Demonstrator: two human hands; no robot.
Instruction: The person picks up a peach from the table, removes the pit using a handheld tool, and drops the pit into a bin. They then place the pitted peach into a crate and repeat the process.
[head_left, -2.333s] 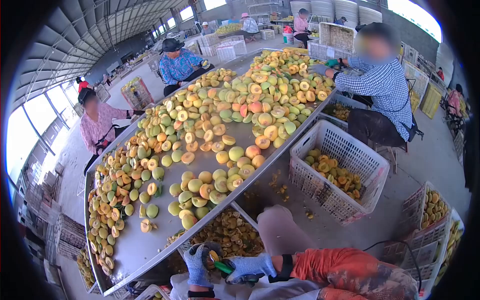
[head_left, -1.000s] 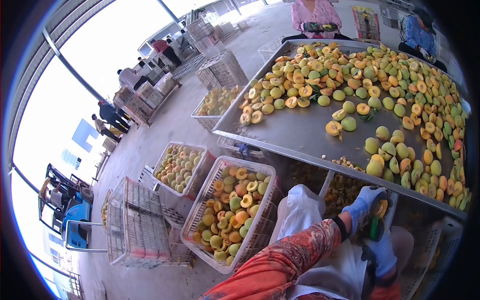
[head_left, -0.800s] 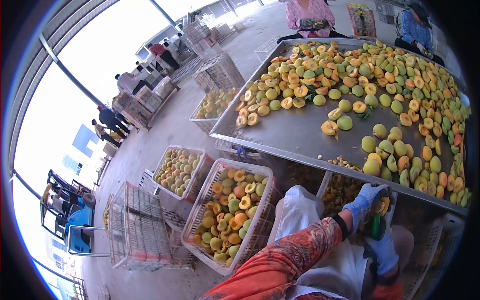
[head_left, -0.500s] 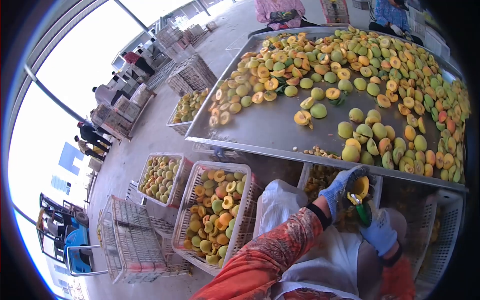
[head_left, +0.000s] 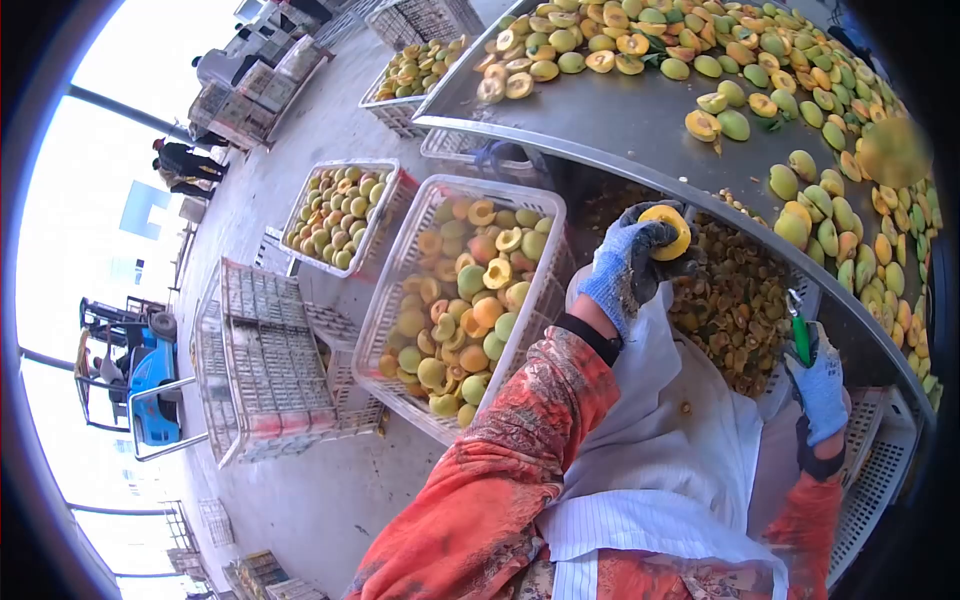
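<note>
My left hand (head_left: 630,258), in a blue glove with dark fingers, is closed around a yellow peach half (head_left: 681,240) with a hollow middle. It hovers left of a heap of brown pits and scraps (head_left: 728,320). In my right hand (head_left: 820,383), gloved in light blue, is a green-handled pitting tool (head_left: 801,340), its metal tip pointing up. This hand is at the right side of the heap, apart from the peach half. Above both hands, peaches (head_left: 790,225), whole and halved, lie on a metal table (head_left: 600,125).
Left of my lap stands a white crate (head_left: 555,215) of peach halves, with a second peach crate (head_left: 290,225) beyond it. Stacked crates (head_left: 275,350) stand further left. The table's raised metal edge crosses above my hands. A blue forklift (head_left: 155,385) is at far left.
The view has swung, so the table sits further right and up. My hands have separated: the left holds the peach half away from the tool, while the right has moved right with the tool.
</note>
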